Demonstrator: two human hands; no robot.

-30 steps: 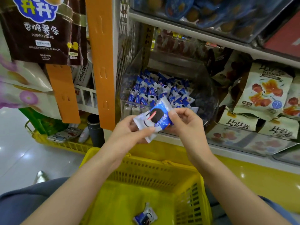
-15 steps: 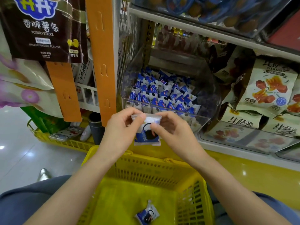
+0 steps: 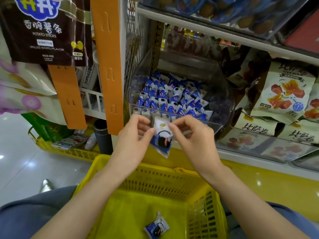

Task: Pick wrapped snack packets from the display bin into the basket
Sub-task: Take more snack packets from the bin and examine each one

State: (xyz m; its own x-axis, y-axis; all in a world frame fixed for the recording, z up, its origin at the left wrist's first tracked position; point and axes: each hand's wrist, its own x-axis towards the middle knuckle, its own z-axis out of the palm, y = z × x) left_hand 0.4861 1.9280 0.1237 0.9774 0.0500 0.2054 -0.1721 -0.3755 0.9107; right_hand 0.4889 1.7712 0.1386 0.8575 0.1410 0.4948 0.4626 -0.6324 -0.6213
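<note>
Packet [image 3: 162, 140] has tilted since half a second ago, lower corner now down-right. Left hand [image 3: 133, 140] and right hand [image 3: 193, 137] each have a pinch grip on its top edge, over the basket [image 3: 172, 171] far rim, just in front of the bin [image 3: 221, 94]. Another packet [image 3: 156, 227], probably the same kind, lies in the basket.

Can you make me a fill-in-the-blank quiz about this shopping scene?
The left hand and right hand together pinch ____ packet.
The basket is ____.
The bin holds white-and-____ packets.
The basket holds ____ other packet.
Missing words: one, yellow, blue, one.
</note>
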